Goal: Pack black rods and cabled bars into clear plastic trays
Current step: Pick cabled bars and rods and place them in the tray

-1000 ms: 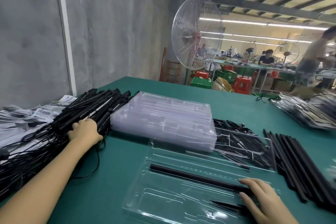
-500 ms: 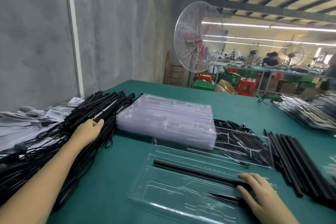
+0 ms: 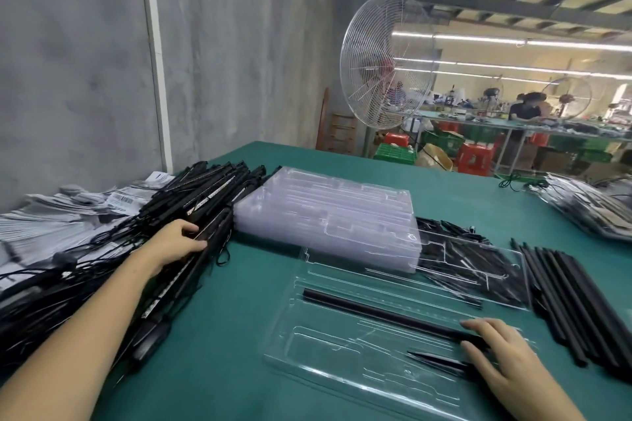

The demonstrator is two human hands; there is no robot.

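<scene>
A clear plastic tray [image 3: 328,349] lies on the green table in front of me with one black rod [image 3: 383,313] lying across it. My right hand [image 3: 496,355] rests flat on the rod's right end and on a short black piece [image 3: 434,359] in the tray. My left hand [image 3: 178,243] reaches into the heap of cabled bars [image 3: 191,215] at the left, its fingers curled around one bar [image 3: 184,268] at the heap's edge. Loose black rods [image 3: 581,301] lie in a row at the right.
A stack of empty clear trays [image 3: 328,215] stands mid-table, with a single tray [image 3: 478,270] over black parts beside it. Printed paper sheets [image 3: 51,219] lie far left. Bagged items [image 3: 588,208] sit far right. A large fan [image 3: 386,61] stands behind the table.
My left hand has shifted from resting on the heap to gripping one bar at its near edge. My right hand has stayed on the rod in the tray.
</scene>
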